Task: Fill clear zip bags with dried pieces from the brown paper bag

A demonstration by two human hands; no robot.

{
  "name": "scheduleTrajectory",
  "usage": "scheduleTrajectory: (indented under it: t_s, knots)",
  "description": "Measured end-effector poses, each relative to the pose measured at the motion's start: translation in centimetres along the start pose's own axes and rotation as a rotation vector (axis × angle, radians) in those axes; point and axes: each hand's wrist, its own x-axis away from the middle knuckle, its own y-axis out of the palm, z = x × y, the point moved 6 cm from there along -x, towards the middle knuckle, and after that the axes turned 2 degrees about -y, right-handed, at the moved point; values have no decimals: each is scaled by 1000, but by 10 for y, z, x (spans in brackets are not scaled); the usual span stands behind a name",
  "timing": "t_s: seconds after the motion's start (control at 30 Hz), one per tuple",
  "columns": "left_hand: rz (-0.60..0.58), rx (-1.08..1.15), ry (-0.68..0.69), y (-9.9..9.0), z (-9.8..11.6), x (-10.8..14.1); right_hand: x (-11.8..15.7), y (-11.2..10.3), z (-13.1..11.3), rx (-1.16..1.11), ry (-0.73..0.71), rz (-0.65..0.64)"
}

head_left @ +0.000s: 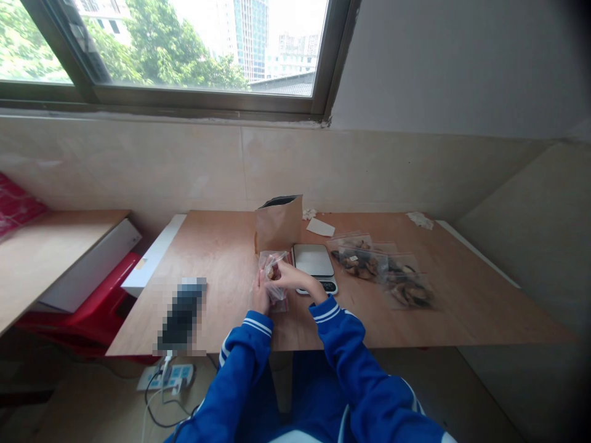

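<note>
A clear plastic bag [279, 291] with brown dried pieces inside is between my two hands, in front of an upright brown paper bag [279, 225]. My left hand [261, 294] holds the clear bag at its left side. My right hand [292, 275] reaches over from the right, its fingers closed at the bag's upper part on something I cannot make out. Just right of the bag lies a white kitchen scale [314, 259] with a bare plate; my right wrist passes over its front corner.
Several filled clear bags [406, 291] lie right of the scale. A white card [321, 227] lies behind it. A pixelated dark object [182, 317] is at the table's left. A power strip [178, 376] sits below the front edge.
</note>
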Motion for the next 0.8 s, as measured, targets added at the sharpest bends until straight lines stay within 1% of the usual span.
scheduleTrajectory:
  t_s: [0.07, 0.13, 0.23, 0.33, 0.5, 0.63, 0.73, 0.8]
  knots:
    - [25, -26, 61, 0, 5, -1, 2, -1, 2, 27, 58, 16]
    - [28, -15, 121, 1, 9, -2, 4, -3, 1, 47, 84, 45]
    - [22, -9, 143, 1, 9, -4, 6, -4, -1, 53, 84, 64]
    - [28, -44, 154, -1, 8, -2, 7, -2, -1, 101, 112, 19]
    - [-15, -79, 170, 1, 12, 3, 10, -2, 9, 119, 183, -73]
    - [15, -88, 175, -1, 12, 2, 11, 0, 12, 76, 132, -91]
    - [47, -40, 161, -4, 10, -1, 11, 1, 15, 23, 90, -28]
    - [41, -7, 156, -3, 10, -2, 11, 1, 18, -16, 83, 22]
